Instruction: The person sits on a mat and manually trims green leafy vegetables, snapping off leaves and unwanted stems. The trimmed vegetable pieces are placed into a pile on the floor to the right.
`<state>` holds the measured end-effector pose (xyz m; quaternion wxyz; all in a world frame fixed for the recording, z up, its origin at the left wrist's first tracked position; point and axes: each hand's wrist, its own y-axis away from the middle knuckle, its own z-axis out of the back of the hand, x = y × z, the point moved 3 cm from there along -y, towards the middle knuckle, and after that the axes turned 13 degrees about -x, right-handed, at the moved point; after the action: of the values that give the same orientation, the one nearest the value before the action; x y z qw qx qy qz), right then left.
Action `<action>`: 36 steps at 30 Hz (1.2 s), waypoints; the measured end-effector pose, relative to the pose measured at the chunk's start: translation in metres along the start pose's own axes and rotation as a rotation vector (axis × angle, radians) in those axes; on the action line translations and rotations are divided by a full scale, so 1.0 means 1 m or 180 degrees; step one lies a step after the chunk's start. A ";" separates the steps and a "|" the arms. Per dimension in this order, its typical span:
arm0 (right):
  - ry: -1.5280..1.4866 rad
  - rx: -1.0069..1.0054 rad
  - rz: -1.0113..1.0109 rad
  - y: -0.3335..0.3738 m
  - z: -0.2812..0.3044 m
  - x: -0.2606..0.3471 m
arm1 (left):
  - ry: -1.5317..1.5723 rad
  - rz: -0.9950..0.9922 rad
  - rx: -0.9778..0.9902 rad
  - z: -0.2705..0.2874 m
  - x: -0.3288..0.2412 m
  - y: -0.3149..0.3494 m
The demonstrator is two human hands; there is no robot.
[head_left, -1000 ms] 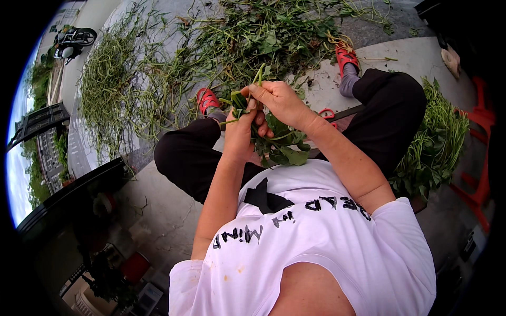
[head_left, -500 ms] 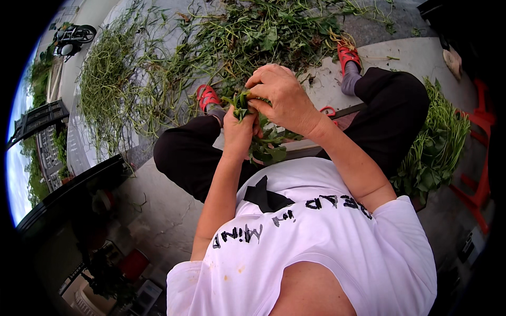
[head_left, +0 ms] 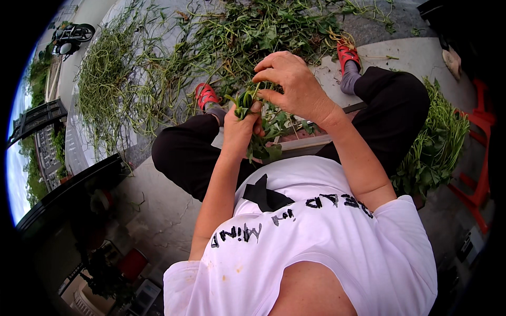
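In front of my lap, my left hand [head_left: 240, 126] is closed around a small bunch of green leafy stems [head_left: 244, 102]. Broad leaves [head_left: 270, 150] hang below that fist. Just to the right, my right hand [head_left: 300, 89] has its thumb and bent fingers at a thin pale stem [head_left: 256, 90] at the top of the bunch, seemingly pinching it. The exact contact is partly hidden by the fingers.
A wide heap of cut green vines [head_left: 263, 31] covers the ground beyond my feet, thinning into bare stems [head_left: 108, 89] at the left. A bundle of leafy stems [head_left: 432, 142] lies by my right knee, beside a red plastic stool [head_left: 479, 158]. A pale-edged object [head_left: 303, 143] sits between my legs.
My right hand has moved slightly right and away from my left fist, exposing a thin stem between them. My left hand stays nearly in place with the bunch.
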<state>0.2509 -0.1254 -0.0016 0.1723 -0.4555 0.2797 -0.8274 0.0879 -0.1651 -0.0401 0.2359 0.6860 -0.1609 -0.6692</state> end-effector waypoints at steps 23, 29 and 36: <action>0.2543 -0.0119 -0.0288 0.008 0.030 -0.082 | 0.0304 0.0359 0.0119 0.008 0.007 0.001; 0.1390 0.0431 -0.0927 0.019 0.007 -0.060 | 0.0754 0.0376 0.0080 0.014 0.004 -0.005; -0.1719 0.1780 -0.2788 0.036 -0.046 -0.009 | 0.0309 0.0023 0.0057 0.007 0.011 -0.010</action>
<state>0.2175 -0.1353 -0.0494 -0.0069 -0.6607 -0.2174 -0.7185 0.0805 -0.1636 -0.0549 0.2398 0.7191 -0.1578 -0.6328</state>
